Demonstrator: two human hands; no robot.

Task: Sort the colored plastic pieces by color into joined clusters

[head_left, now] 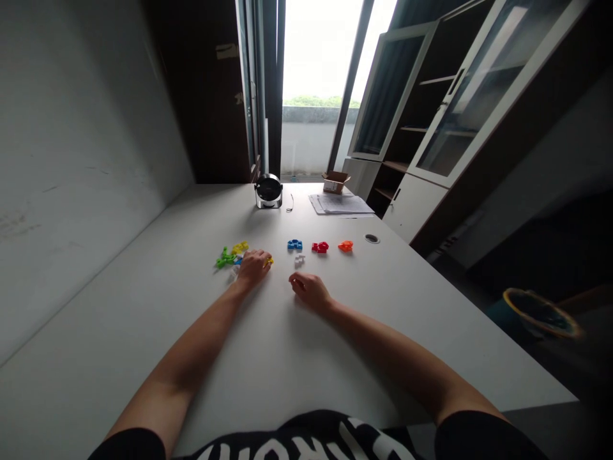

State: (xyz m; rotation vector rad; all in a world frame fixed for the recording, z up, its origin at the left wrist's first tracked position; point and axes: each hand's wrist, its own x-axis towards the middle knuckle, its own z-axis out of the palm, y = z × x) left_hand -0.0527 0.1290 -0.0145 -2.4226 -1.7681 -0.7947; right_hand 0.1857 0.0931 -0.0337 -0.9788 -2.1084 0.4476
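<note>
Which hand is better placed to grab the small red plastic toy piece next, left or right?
Probably the right hand: it is nearer to the red piece and shows nothing held, though its palm is hidden. The left hand is farther off, at a small yellow plastic piece.

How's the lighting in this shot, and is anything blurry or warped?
In the head view, the window is blown out to white, a soft shadow falls beneath the right hand, the yellow-rimmed container is blurred, and the glass-doored cabinet looks tilted and stretched.
</note>
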